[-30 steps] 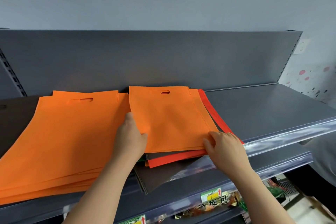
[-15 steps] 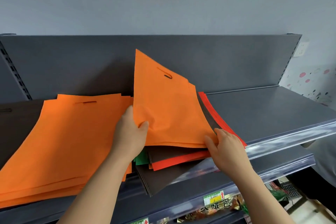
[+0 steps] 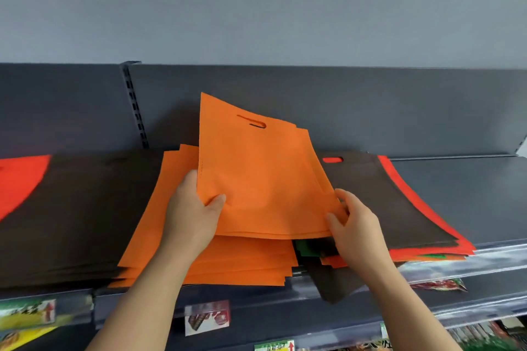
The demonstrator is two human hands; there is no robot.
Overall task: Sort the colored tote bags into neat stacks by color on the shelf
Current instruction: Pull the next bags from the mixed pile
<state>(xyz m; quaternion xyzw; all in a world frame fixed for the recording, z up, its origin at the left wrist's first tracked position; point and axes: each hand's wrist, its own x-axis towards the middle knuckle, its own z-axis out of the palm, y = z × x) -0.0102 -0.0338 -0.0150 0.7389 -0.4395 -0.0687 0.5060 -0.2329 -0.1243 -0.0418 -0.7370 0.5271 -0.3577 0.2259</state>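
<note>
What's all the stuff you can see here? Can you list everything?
lifted orange bags: thin bunch, count unclear, orange, tilted above the orange stack
orange stack: one pile, orange, middle of the shelf
dark stack: one pile, dark brown, left of the orange stack
red bag: one showing, red, far left
mixed pile: one, dark brown on top, red, green and orange edges below, right side
shelf: one, dark grey, under the piles
labels: several, colourful, blurred, on the shelf's front rail
left hand: one, grips the bunch's left edge
right hand: one, pinches its lower right corner
</note>
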